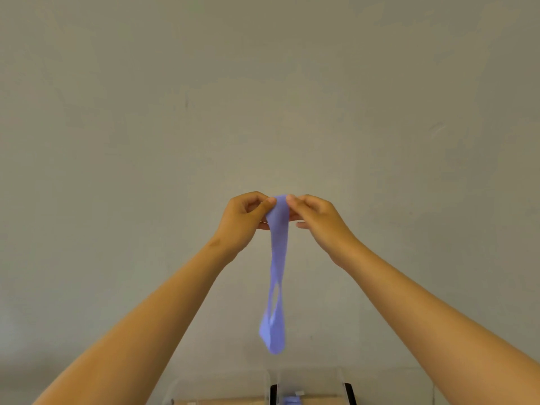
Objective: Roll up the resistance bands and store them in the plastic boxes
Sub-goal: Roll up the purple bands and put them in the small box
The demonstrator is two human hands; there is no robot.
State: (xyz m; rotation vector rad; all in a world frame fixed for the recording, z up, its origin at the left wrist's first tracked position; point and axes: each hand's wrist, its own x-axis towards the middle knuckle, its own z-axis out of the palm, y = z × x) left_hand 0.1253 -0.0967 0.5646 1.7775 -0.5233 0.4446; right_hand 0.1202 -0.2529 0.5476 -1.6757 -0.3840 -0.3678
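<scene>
two bare forearms lie closest to the camera, the left forearm [140, 325] rising from 7 o'clock and the right forearm [432, 320] from 5 o'clock, both reaching toward the middle of the view. just below centre, the left hand [244, 222] and the right hand [317, 220] meet in the air, almost touching. each one pinches the top edge of a purple resistance band [277, 258] between thumb and fingertips, the other fingers curled in behind. the band hangs straight down from the two pinches toward 6 o'clock as a flat loop, its two layers parting in a narrow slit partway down and closing in a rounded, slightly blurred bottom end, which swings free above the boxes without touching them. at 6 o'clock, along the bottom edge, two clear plastic boxes stand side by side on a pale wooden desk [187, 402]: the left box [204, 385] and the right box [315, 378]. a bit of purple band [290, 400] shows inside the right box. a black object [349, 393] shows at that box's sides; what it is i cannot tell. a plain grey-beige wall [263, 83] fills everything from 9 through 12 to 3 o'clock.
</scene>
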